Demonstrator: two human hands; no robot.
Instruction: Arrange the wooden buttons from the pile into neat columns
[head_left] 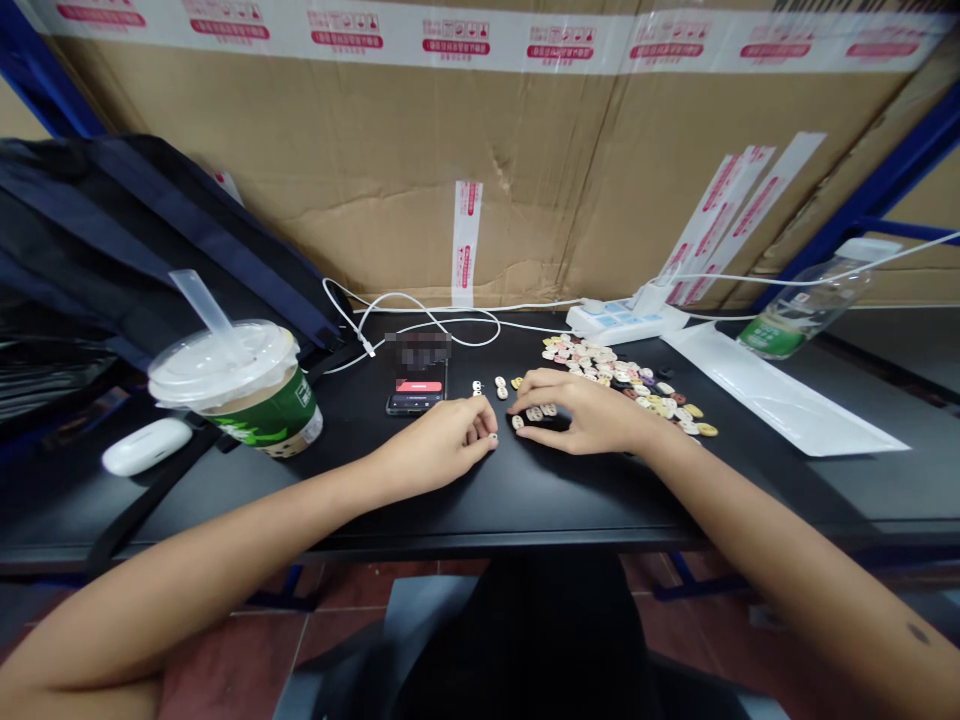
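Observation:
My left hand point(448, 445) rests on the black table with its fingers curled in. A tiny white-and-black piece point(493, 437) shows at the tips of its thumb and forefinger. My right hand point(581, 412) arches over the table, thumb and forefinger on either side of a small pale button-like charm point(517, 423). Under its palm lie a few more pale charms point(540, 411), partly covered by the fingers. Just beyond both hands sit a black-and-white charm point(478, 387) and a cream one point(502, 387). A spread-out pile of charms point(592, 362), mostly cream, pink and yellow, lies behind my right hand.
A phone point(418, 375) lies beyond my left hand. Leftward stand a lidded drink cup point(259, 400) with a straw, a white case point(148, 446) and a dark backpack point(187, 230). White cables, a power strip point(626, 320), a white pouch point(787, 395) and a bottle point(814, 300) are behind and right.

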